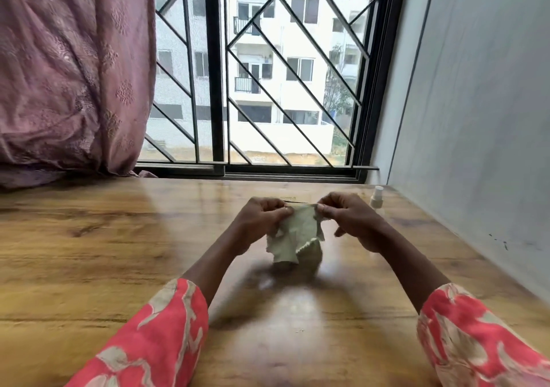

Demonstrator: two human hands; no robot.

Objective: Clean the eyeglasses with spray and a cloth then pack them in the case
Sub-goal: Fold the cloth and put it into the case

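Hands pinching green cloth in closed fingers, eyeglasses perhaps hidden behind, spray bottle half-blocked

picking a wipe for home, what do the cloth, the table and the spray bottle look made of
Cloth: thin soft fabric, pale green, matte, likely microfibre; it drapes limply and has a zigzag-cut edge.
Table: wood grain with a glossy finish that mirrors the window light; solid wood or laminate, cannot tell.
Spray bottle: looks like clear plastic with a white nozzle, partly blurred.
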